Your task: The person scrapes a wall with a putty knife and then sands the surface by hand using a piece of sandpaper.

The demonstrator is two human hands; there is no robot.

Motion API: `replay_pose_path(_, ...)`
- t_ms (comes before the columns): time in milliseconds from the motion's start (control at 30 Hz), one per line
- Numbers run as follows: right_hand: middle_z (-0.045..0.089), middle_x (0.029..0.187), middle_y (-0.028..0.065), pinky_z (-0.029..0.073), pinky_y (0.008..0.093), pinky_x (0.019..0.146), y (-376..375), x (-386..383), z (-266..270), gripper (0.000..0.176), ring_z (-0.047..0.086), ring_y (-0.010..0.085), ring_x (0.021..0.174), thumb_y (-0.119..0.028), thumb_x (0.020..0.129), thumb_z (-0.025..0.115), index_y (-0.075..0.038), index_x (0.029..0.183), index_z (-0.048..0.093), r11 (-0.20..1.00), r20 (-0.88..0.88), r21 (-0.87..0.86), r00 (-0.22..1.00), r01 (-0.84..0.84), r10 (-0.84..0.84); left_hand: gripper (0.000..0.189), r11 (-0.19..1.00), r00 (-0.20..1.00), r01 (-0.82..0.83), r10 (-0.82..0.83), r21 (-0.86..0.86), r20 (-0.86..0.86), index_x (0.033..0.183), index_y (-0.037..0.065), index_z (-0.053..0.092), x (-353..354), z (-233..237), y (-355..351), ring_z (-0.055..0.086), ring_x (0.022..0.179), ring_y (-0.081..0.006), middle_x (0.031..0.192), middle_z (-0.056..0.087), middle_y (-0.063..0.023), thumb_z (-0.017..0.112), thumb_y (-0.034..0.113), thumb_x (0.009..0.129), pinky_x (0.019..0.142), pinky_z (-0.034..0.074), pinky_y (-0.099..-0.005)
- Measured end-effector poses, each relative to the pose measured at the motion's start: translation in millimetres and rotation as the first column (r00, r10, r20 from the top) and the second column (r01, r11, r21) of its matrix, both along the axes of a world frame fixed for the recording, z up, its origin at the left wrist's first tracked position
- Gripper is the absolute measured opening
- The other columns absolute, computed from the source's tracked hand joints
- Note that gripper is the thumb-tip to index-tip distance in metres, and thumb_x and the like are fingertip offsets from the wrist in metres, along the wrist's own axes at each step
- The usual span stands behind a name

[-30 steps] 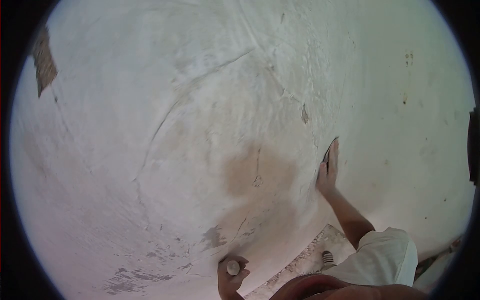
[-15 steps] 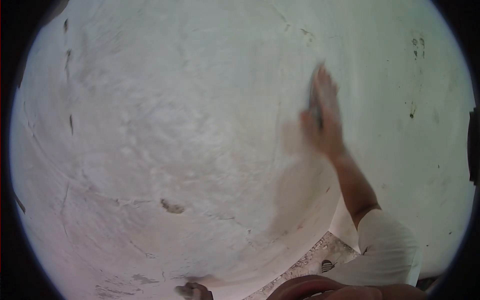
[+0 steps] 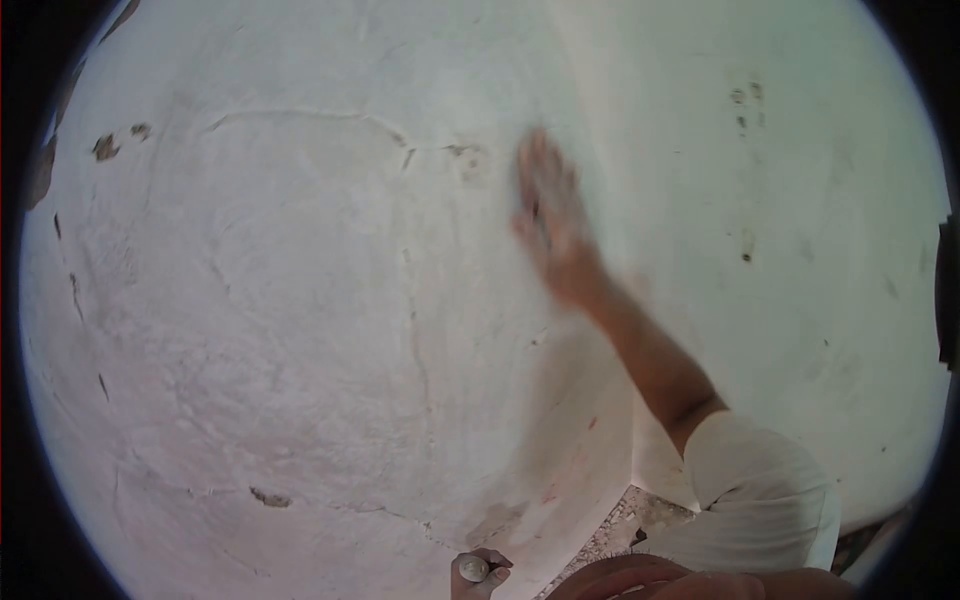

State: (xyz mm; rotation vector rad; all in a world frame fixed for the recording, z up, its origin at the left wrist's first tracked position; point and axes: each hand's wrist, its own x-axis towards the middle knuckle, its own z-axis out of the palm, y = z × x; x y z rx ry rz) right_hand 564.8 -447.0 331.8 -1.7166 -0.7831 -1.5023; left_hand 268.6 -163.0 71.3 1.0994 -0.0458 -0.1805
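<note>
My right hand (image 3: 556, 225) is pressed against the pale wall (image 3: 300, 330), right of centre, with the arm stretched out. Motion smears its fingers, and a dark edge shows between thumb and fingers; what it holds is too blurred to name. At the bottom edge my left hand (image 3: 492, 572) is closed round a pale, round-ended object (image 3: 473, 569), and the rest of that object is hidden.
Cracks and chipped spots mark the wall, among them a brown chip (image 3: 270, 498) at lower left and dark spots (image 3: 746, 258) at right. A corner of the wall meets gravelly ground (image 3: 612, 522) at the bottom. My white sleeve (image 3: 765, 495) fills the lower right.
The view has shifted over the wall. In the picture my right hand has moved left, and my left hand has moved right, showing more clearly with its round-ended object.
</note>
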Motion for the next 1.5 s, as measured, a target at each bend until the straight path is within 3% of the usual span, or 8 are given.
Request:
replay_pose_path(33, 0.018, 0.156, 0.0221, 0.011, 0.0519, 0.116, 2.1, -6.7, -38.3, 0.062, 0.015, 0.0387, 0.145, -0.018, 0.095, 0.052, -0.004, 0.15, 0.026, 0.999, -0.107, -0.037, 0.994, 0.02, -0.023, 0.024, 0.968, 0.978, 0.092, -0.132, -0.231, -0.163, 0.065, 0.009, 0.05, 7.6, -9.6, 5.0, 0.041, 0.048, -0.0127, 0.063, 0.053, -0.0001, 0.068, 0.004, 0.08, 0.046, 0.035, -0.0283)
replay_pose_path(233, 0.03, 0.151, 0.0211, 0.017, 0.0486, 0.116, -58.9, -71.2, -213.8, 0.047, 0.025, 0.0355, 0.143, -0.022, 0.1, 0.045, -0.004, 0.143, 0.039, 0.954, -0.461, -0.155, 0.873, -0.255, 0.158, 0.019, 0.834, 0.799, -0.192, -0.173, 0.518, 0.575, 0.069, 0.006, 0.053, 38.4, 22.2, -59.5, 0.036, 0.042, -0.0117, 0.063, 0.051, -0.0023, 0.061, 0.004, 0.086, 0.041, 0.034, -0.0272)
replay_pose_path(333, 0.043, 0.144, 0.0207, 0.024, 0.043, 0.115, -120.4, -121.8, -151.0, 0.045, 0.039, 0.0343, 0.136, -0.028, 0.102, 0.043, -0.002, 0.138, 0.045, 0.985, -0.395, -0.098, 0.914, -0.145, 0.095, 0.025, 0.784, 0.941, 0.281, -0.339, 0.553, 0.003, 0.086, 0.002, 0.067, 69.0, -9.6, -34.2, 0.052, 0.057, -0.0101, 0.065, 0.058, -0.001, 0.081, 0.012, 0.068, 0.052, 0.039, -0.0235)
replay_pose_path(400, 0.05, 0.138, 0.0215, 0.03, 0.0407, 0.11, -167.9, -157.3, -117.8, 0.046, 0.048, 0.0329, 0.127, -0.031, 0.102, 0.041, 0.001, 0.134, 0.049, 0.976, -0.156, 0.084, 0.97, 0.201, -0.186, 0.021, 0.858, 0.924, 0.284, -0.364, 0.428, 0.116, 0.084, 0.001, 0.066, 77.2, -9.3, -49.4, 0.05, 0.053, -0.009, 0.064, 0.058, -0.0008, 0.079, 0.013, 0.073, 0.048, 0.036, -0.0218)
replay_pose_path(567, 0.056, 0.134, 0.013, 0.039, 0.0395, 0.098, -285.5, -239.0, 15.9, 0.041, 0.052, 0.0333, 0.123, -0.013, 0.089, 0.059, -0.005, 0.129, 0.057, 0.348, 0.367, 0.138, 0.279, 0.927, -0.887, 0.021, 0.849, 0.873, 0.464, -0.487, 0.253, 0.031, 0.086, -0.003, 0.062, 96.5, -18.8, -76.4, 0.047, 0.049, -0.0088, 0.061, 0.056, -0.0026, 0.074, 0.013, 0.08, 0.043, 0.032, -0.0222)
replay_pose_path(767, 0.044, 0.146, 0.0086, 0.034, 0.0484, 0.098, -342.2, -229.2, 3.2, 0.051, 0.041, 0.0276, 0.133, -0.023, 0.088, 0.063, -0.023, 0.137, 0.051, -0.052, 0.282, -0.202, 0.007, 0.978, -0.96, 0.018, 0.803, 0.832, 0.52, -0.554, 0.291, 0.042, 0.092, -0.004, 0.06, 105.2, -9.0, -134.3, 0.045, 0.046, -0.0097, 0.058, 0.052, -0.0027, 0.069, 0.008, 0.082, 0.042, 0.031, -0.0234)
replay_pose_path(1133, 0.039, 0.144, 0.0135, 0.026, 0.0596, 0.106, -362.0, -241.0, 94.9, 0.052, 0.032, 0.0359, 0.134, -0.039, 0.094, 0.051, -0.013, 0.14, 0.045, 0.095, 0.357, -0.214, 0.168, 0.972, -0.919, 0.015, 0.777, 0.785, 0.551, -0.606, 0.306, 0.125, 0.094, -0.003, 0.059, 136.0, 0.6, -262.8, 0.044, 0.046, -0.0096, 0.058, 0.05, -0.002, 0.066, 0.003, 0.082, 0.043, 0.033, -0.0239)
replay_pose_path(1500, 0.026, 0.156, 0.0138, 0.01, 0.0633, 0.112, -461.4, -357.5, -77.8, 0.056, 0.016, 0.0386, 0.145, -0.026, 0.094, 0.047, -0.012, 0.147, 0.035, -0.035, -0.113, -0.132, -0.05, 0.991, -0.992, 0.014, 0.835, 0.775, 0.409, -0.531, 0.369, 0.342, 0.083, 0.0, 0.06, 181.5, -36.0, -347.7, 0.046, 0.05, -0.0082, 0.064, 0.054, -0.0003, 0.073, 0.003, 0.077, 0.044, 0.035, -0.0241)
